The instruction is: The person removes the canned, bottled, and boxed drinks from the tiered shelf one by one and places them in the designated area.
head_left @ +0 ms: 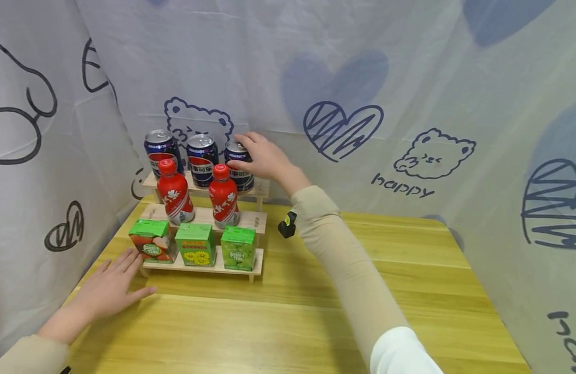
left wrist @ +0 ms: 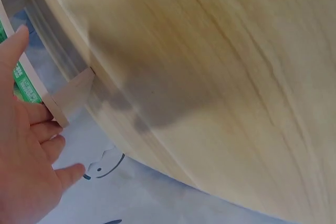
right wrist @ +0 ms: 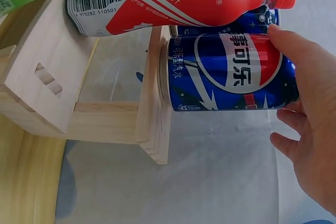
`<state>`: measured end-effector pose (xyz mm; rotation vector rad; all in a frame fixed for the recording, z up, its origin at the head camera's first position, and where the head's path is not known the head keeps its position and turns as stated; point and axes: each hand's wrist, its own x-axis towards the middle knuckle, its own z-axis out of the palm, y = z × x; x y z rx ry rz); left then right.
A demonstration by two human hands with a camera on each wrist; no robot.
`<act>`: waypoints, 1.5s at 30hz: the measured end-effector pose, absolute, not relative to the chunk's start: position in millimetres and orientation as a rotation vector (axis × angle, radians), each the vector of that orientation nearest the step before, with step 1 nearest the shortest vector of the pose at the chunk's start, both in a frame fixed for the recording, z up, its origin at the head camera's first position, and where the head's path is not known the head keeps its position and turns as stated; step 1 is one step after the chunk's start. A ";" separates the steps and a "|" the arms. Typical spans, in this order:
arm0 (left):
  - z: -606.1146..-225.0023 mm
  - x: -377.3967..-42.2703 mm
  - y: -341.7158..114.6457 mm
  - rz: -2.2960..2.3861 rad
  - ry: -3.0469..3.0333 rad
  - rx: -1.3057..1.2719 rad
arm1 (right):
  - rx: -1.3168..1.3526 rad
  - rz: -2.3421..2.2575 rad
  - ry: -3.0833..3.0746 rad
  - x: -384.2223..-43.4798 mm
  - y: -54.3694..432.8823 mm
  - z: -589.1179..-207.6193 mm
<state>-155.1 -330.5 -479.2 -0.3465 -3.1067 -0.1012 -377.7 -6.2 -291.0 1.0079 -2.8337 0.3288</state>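
On the top step of a three-step wooden rack [head_left: 248, 218] stands a row of blue cola cans, the rightmost can [head_left: 240, 169] gripped near its top by my right hand [head_left: 266, 158]. In the right wrist view the thumb lies along the front of that can [right wrist: 231, 72], which sits on the step; the far fingers are partly hidden. My left hand [head_left: 105, 288] is at the rack's lower left corner with fingers extended. Its fingertips touch the end of the lowest step [left wrist: 58, 109], beside a red and green juice box [head_left: 153, 241].
Two red bottles [head_left: 173, 195] stand on the middle step. A green box with yellow flowers [head_left: 196, 246] and another green box [head_left: 238, 249] share the lowest step. Printed white cloth [head_left: 344, 67] hangs around the wooden table [head_left: 288, 322].
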 end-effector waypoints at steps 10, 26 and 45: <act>-472.2 -158.9 -339.8 -0.147 -3.105 -0.481 | 0.995 0.398 -2.858 -377.2 -8.6 -288.8; -471.9 -160.2 -338.6 -0.190 -3.100 -0.432 | 1.011 0.300 -2.829 -375.1 -2.1 -282.0; -474.7 -159.5 -339.8 -0.158 -3.072 -0.413 | 0.982 0.304 -2.736 -360.7 65.9 -278.0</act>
